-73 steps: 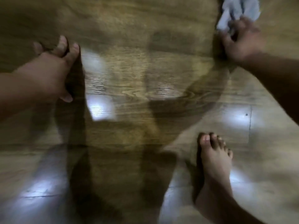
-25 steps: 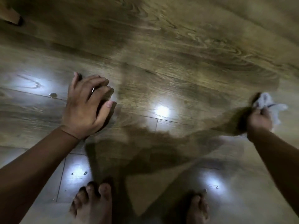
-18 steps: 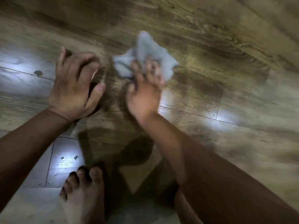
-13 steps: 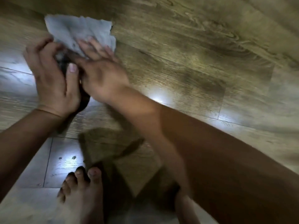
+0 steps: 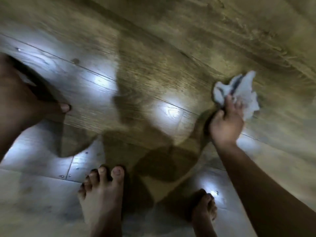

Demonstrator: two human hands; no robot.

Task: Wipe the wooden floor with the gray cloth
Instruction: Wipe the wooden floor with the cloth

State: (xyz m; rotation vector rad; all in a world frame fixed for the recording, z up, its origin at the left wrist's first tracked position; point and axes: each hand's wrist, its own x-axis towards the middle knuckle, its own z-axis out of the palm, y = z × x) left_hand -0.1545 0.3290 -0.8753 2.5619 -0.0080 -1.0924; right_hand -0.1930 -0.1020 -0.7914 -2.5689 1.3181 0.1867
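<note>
Gray cloth [image 5: 242, 93] is seen bunched and crumpled at the right side of the view, held in the right hand [image 5: 225, 124]. The fingers [image 5: 228, 102] of that hand are curled round the near edge of the fabric, with the right thumb [image 5: 218, 116] tucked against it. Most of the cloth is spread out beyond the fingertips, away from the person. The cloth is held low over the wooden floor [image 5: 153, 53]. Whether it is actually pressed onto the boards cannot be told, since the picture is smeared by motion. The right forearm [image 5: 253, 182] is stretched from the lower right corner up to the hand.

The left hand [image 5: 22, 100] is partly cut off by the left edge of the view and is blurred. Only the left thumb [image 5: 65, 107] is clearly made out, laid close to the boards. How the other fingers of that hand are set cannot be told.

Two bare feet are planted on the floor at the bottom of the view: the left foot [image 5: 102, 199] near the middle and the right foot [image 5: 203, 212] just beside the right forearm. Bright white reflections [image 5: 168, 112] are scattered over the glossy planks between the hands, and dark shadows [image 5: 136, 93] are cast across the boards in the middle.
</note>
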